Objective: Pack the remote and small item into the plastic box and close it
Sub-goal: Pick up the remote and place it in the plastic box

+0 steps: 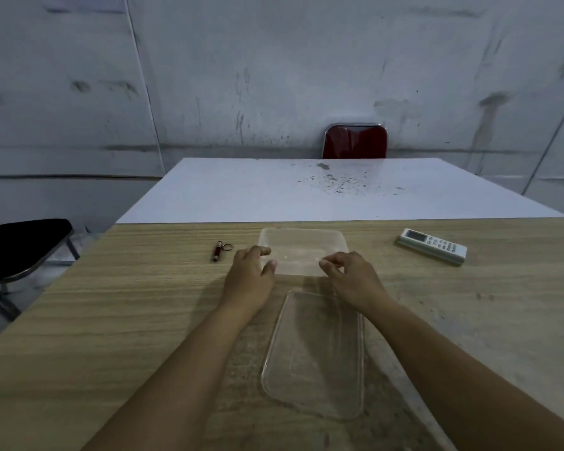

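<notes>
A clear plastic box (302, 247) stands open and empty on the wooden table. Its clear lid (316, 356) lies flat on the table nearer to me, between my forearms. My left hand (249, 271) rests at the box's near left corner, fingers apart and touching its rim. At the near right edge of the box is my right hand (349, 278), its fingers loosely curled and holding nothing. A white remote (432, 246) lies to the right of the box. A small dark red keychain light with a ring (219, 250) lies to the left.
The wooden table (127, 320) meets a white table (306, 193) beyond it. A red chair (355, 141) stands at the far side by the grey wall. A black seat (20, 245) sits off the table's left edge.
</notes>
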